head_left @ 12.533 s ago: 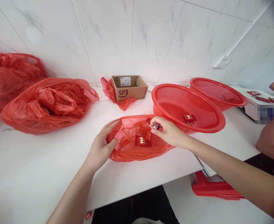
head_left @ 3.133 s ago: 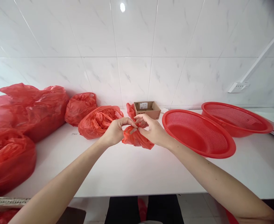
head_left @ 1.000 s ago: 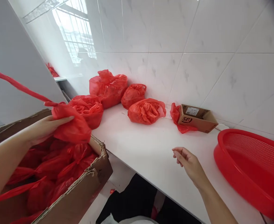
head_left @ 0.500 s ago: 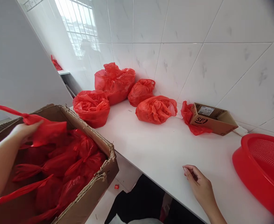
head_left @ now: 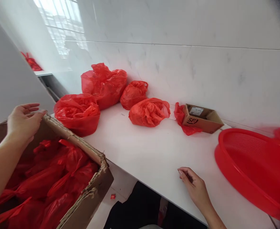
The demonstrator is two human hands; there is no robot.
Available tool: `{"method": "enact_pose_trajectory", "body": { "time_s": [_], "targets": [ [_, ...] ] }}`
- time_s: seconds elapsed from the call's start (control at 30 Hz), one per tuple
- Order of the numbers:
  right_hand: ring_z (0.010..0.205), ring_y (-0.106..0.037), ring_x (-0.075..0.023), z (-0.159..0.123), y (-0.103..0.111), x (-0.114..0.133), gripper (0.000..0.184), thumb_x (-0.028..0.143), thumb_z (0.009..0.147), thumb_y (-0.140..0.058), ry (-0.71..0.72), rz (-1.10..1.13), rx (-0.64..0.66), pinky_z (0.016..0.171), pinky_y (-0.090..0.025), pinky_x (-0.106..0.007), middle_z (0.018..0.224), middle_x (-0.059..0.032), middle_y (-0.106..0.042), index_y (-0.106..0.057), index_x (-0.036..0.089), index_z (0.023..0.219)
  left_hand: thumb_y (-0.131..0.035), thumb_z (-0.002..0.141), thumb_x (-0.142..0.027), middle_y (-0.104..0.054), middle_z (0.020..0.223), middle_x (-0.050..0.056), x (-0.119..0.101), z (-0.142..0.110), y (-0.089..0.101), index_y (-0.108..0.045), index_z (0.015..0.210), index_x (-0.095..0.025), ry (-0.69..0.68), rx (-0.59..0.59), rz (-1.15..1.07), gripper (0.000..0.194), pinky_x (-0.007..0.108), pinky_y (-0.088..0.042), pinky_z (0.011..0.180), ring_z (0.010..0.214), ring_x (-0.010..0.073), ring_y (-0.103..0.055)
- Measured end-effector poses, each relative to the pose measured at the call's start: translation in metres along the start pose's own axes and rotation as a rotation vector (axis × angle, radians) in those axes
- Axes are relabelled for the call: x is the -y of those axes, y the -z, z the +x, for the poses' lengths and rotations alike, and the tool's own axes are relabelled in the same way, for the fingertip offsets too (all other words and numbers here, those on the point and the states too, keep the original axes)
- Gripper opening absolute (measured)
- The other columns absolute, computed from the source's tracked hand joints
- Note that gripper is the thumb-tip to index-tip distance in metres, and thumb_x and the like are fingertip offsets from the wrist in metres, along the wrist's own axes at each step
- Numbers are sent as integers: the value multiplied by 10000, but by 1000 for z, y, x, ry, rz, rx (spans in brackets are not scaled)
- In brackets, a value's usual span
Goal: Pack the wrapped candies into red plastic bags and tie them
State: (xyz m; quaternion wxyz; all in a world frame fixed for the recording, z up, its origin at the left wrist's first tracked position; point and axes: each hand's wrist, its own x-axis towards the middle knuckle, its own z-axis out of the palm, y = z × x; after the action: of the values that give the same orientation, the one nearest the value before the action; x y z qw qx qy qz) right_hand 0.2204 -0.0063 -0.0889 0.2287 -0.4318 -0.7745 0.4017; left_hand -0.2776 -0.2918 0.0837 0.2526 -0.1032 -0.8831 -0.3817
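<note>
My left hand (head_left: 25,122) hovers over the large cardboard box (head_left: 82,140) at the left, fingers apart and holding nothing. Several knotted red plastic bags (head_left: 42,181) lie heaped inside that box, below the hand. On the right, my right hand (head_left: 194,184) rests at the front part of the white table (head_left: 135,149). Its fingers are curled, with the thumb tip close against the index finger, and nothing shows in them.
Along the tiled wall stand several bulging red bags (head_left: 104,86). A small open carton (head_left: 201,121) with a red bag beside it lies further right. Large red plastic baskets (head_left: 244,168) take up the table's right end. A small red wrapper (head_left: 112,196) is on the floor.
My left hand has let go of a red bag over the box and lifted with its fingers opening. My right hand keeps its curled pose. The view has turned to the right.
</note>
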Motion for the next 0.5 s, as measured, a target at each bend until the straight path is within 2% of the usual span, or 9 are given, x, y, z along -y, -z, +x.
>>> {"method": "enact_pose_trajectory", "body": {
  "time_s": [0.07,0.13,0.23,0.33,0.4,0.5],
  "targets": [
    [739,-596,-175,-4,6,4,429,600,888,-483,19,52,15,708,-504,-276,777,-35,-627,-687,229,961,-658,744,-310,-734,977,28,-46,-21,0,-651,1186,-245,-6,77,-120,447,354,-571,740,657,118,-610],
    [728,-581,-170,-10,17,5,429,581,908,-466,21,79,4,704,-500,-279,778,-34,-622,-692,238,1032,-660,752,-335,-728,1003,11,-91,-47,-1,-667,1158,-271,-151,138,-178,411,410,-552,849,764,156,-650],
    [747,-578,-169,-22,39,-4,419,566,914,-475,-7,88,-56,719,-494,-281,792,-28,-622,-680,261,1115,-632,786,-357,-702,1082,10,-145,-84,-16,-665,1116,-261,-376,338,-347,344,386,-529,916,977,205,-661],
    [783,-587,-173,-36,58,-18,411,566,905,-498,-54,107,-107,741,-493,-283,820,-27,-630,-668,274,1138,-586,844,-358,-678,1099,30,-185,-117,-49,-675,1019,-228,-633,532,-429,235,330,-543,873,987,193,-656],
    [782,-582,-174,-44,65,-27,415,569,904,-499,-81,126,-134,741,-493,-286,834,-31,-635,-661,271,1144,-518,895,-336,-668,1070,62,-210,-139,-76,-670,988,-198,-851,596,-421,225,324,-550,837,934,185,-655],
    [759,-568,-173,-49,66,-35,419,570,900,-498,-104,141,-151,731,-491,-292,827,-33,-632,-662,261,1132,-489,910,-303,-668,1108,76,-245,-174,-117,-684,1012,-211,-1084,647,-363,238,385,-478,978,1081,223,-595]
  ]
}}
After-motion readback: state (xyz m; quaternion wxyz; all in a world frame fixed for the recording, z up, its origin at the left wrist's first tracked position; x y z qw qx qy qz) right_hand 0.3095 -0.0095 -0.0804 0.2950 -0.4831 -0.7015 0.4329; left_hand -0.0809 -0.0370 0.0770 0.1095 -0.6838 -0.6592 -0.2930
